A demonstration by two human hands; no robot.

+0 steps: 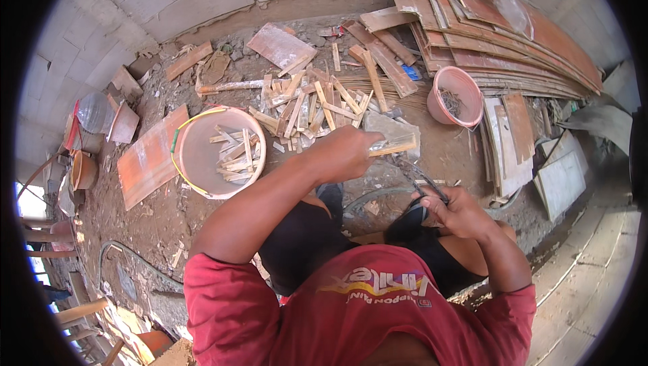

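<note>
And here we are, 2 bare hands at work over the ground: the left hand (345, 153) has its grip closed on 1 wooden strip (395, 145), held out above a grey block (410, 131), while the right hand (457, 213) has its grip wrapped around the handles of the dark pincers (423, 181). The tool's head is right up near the strip, but whether its jaws bite, I cannot tell! Now the score: the pale bucket (194, 162) on the left has a modest load of strips (236, 155) lying inside, so I'd judge those done. Just beyond the hands, though, a big loose heap of wood (297, 106) sprawls across the dirt, and that looks like the larger share left. Over right, the pink bucket (437, 104) holds thin greyish bits (451, 103), too small to name. Partway along, I'd call it, with this strip seemingly unfinished.
</note>
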